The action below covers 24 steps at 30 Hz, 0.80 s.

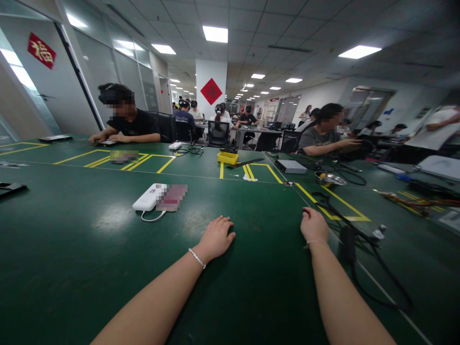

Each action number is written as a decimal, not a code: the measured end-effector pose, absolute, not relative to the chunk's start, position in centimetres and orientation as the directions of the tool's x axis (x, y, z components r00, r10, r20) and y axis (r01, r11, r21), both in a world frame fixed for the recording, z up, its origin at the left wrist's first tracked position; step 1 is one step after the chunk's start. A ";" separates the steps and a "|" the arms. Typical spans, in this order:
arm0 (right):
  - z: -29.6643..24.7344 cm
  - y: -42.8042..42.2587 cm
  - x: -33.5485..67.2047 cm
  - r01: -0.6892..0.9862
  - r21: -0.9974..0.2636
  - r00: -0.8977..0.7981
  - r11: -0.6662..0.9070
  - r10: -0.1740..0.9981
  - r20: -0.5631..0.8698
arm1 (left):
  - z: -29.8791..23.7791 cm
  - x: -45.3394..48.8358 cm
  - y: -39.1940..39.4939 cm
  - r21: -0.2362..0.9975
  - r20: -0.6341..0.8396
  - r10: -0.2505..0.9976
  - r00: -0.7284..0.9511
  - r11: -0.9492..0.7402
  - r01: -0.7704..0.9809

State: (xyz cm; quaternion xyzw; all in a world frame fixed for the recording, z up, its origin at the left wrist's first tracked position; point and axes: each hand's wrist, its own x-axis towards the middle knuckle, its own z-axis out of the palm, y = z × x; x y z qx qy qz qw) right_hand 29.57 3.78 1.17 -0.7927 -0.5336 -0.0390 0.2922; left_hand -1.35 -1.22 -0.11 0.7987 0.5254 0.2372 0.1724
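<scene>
My left hand (216, 236) lies on the green tabletop (258, 287) with its fingers stretched forward and the thumb apart; nothing is in it. Nearest to it, further left, is a white power bank (149, 197) marked 15 with a short white cable (153, 219). A reddish flat thing (173, 198), blurred out, lies against the power bank. My right hand (314, 225) rests on the table with its fingers curled closed. Something small and dark shows at its fingertips, too small to name. Black cables (355, 235) lie just right of that hand.
Yellow tape marks (271, 173) cross the far half of the table. A yellow bin (227, 158), a grey box (290, 166) and a metal bowl (329, 178) stand there. People sit at the far left (134, 125) and right (325, 132). Wires (409, 203) lie at right.
</scene>
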 end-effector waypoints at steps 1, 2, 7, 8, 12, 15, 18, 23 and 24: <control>1.4 3.8 28.6 0.901 -0.404 0.341 -0.157 0.833 0.437 | 0.0 -1.3 -1.2 0.547 0.211 0.923 0.322 -0.385 0.744; 1.7 3.7 27.3 0.924 -0.380 0.239 -0.042 0.839 0.488 | 0.0 -1.2 -1.2 0.579 0.226 0.925 0.305 -0.380 0.722; 2.6 1.8 18.9 0.825 -0.214 -0.336 0.523 0.758 0.559 | -0.1 -0.6 -0.6 0.912 0.128 0.959 0.252 -0.214 0.349; 2.5 1.3 17.3 0.776 -0.187 -0.426 0.602 0.720 0.548 | -0.1 -0.5 -0.4 0.963 0.087 0.958 0.274 -0.151 0.222; 2.0 -0.5 13.5 0.671 -0.197 -0.542 0.714 0.655 0.527 | -0.1 -0.5 0.0 0.989 0.026 0.944 0.328 0.024 -0.145; 2.1 -0.7 13.4 0.668 -0.243 -0.519 0.703 0.674 0.526 | 0.1 -0.8 0.0 0.954 -0.021 0.941 0.337 0.120 -0.275; 2.6 0.3 15.2 0.728 -0.249 -0.441 0.639 0.714 0.543 | 0.2 -1.1 0.0 0.897 -0.077 0.945 0.318 0.205 -0.391; 2.1 2.8 22.0 0.969 -0.233 0.022 0.081 0.912 0.409 | 0.3 -1.5 0.4 0.866 -0.155 0.949 0.275 0.264 -0.424; 1.7 3.2 23.6 0.973 -0.219 0.148 -0.071 0.922 0.357 | 0.3 -1.5 0.4 0.866 -0.158 0.950 0.268 0.264 -0.425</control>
